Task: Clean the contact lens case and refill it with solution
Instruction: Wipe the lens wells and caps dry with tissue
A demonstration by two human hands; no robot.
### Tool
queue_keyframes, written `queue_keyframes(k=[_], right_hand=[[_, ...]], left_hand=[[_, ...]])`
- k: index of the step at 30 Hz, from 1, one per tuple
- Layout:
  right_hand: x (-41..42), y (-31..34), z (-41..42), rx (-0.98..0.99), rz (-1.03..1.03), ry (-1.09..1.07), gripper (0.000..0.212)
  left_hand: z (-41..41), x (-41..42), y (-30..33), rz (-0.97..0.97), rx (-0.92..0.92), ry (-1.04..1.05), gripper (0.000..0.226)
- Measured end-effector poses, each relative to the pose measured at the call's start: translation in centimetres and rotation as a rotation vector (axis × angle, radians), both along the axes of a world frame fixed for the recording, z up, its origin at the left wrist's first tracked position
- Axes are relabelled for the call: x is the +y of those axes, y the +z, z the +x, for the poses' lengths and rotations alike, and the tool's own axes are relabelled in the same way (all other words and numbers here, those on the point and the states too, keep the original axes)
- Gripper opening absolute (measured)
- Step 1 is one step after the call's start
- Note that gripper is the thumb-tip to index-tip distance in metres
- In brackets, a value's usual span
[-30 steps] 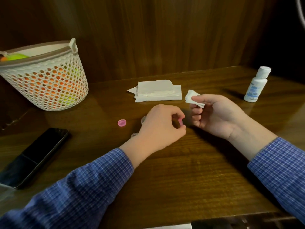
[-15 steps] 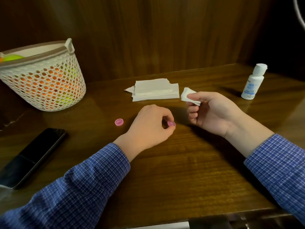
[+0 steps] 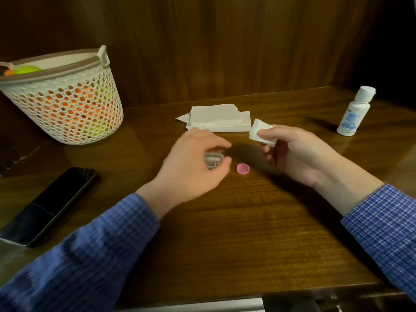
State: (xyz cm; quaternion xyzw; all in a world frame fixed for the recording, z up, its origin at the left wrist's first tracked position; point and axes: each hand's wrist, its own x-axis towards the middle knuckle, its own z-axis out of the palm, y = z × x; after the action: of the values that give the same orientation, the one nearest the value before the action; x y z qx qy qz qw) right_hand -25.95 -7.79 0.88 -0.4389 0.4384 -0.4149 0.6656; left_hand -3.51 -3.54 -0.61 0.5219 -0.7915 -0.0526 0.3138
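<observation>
My left hand (image 3: 193, 167) grips the clear contact lens case (image 3: 213, 160) between thumb and fingers, just above the wooden table; the image is blurred there. One pink cap (image 3: 243, 169) lies alone on the table just right of that hand. My right hand (image 3: 297, 154) pinches a crumpled white tissue (image 3: 261, 132) and hovers right of the cap. The white solution bottle (image 3: 355, 112) stands capped at the far right. A second pink cap is not visible.
A stack of white tissues (image 3: 221, 119) lies behind my hands. A white mesh basket (image 3: 67, 102) with orange and green balls stands at the back left. A black phone (image 3: 53, 203) lies at the left. A wood panel wall rises behind the table (image 3: 247, 233).
My left hand has let go of the pink cap, which now lies on the table, and has taken hold of the clear case. My right hand still holds the tissue.
</observation>
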Motion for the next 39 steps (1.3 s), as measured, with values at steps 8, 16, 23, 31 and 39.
queue_keyframes(k=[8,16,23,31,39], right_hand=[[2.3,-1.9,5.2,0.58,-0.643,0.037,0.009],[1.8,-2.6,8.8,0.926,-0.898,0.198,0.022],[1.9,-2.7,9.2,0.968,-0.836,0.226,0.02],[2.2,-2.7,8.3,0.849,-0.651,0.145,0.011],[2.2,-2.5,7.7,0.648,-0.408,0.103,0.013]], left_hand=[[7.6,2.6,-1.1,0.266,-0.018,-0.033,0.061],[6.9,1.4,-2.0,0.286,0.18,-0.106,0.074],[6.5,1.8,-2.0,0.29,0.208,0.006,0.063],[4.3,3.9,-2.4,0.167,0.201,0.199,0.049],[2.3,5.1,-2.1,0.158,0.145,0.26,0.058]])
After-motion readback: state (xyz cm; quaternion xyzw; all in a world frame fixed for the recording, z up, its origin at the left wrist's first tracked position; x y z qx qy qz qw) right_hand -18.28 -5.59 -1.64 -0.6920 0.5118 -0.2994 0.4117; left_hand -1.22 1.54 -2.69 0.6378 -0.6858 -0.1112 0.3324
